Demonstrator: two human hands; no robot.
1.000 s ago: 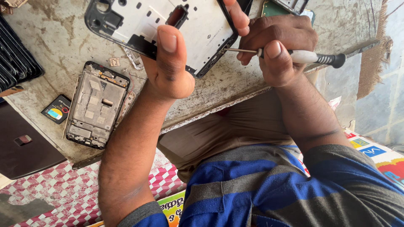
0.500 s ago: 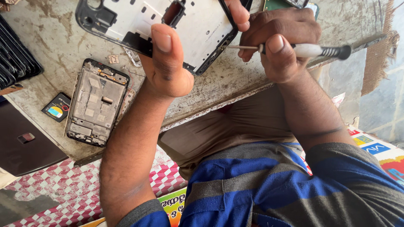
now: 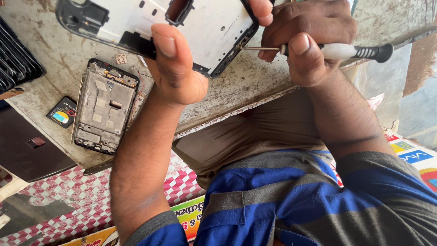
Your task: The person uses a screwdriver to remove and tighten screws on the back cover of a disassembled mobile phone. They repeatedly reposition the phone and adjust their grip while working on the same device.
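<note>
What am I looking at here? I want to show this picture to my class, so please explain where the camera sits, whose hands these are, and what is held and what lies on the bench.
The camera is worn on the person's head and looks down, so both hands are the person's own. The left hand steadies a phone frame, white inside with a dark rim, thumb pressed on its edge. The right hand has its grip closed around a small screwdriver with a white and black handle; its thin tip meets the frame's edge. On the worn, stained bench lie a second stripped phone body and, beside it, a small dark flat part. Below are the person's striped shirt and lap.
</note>
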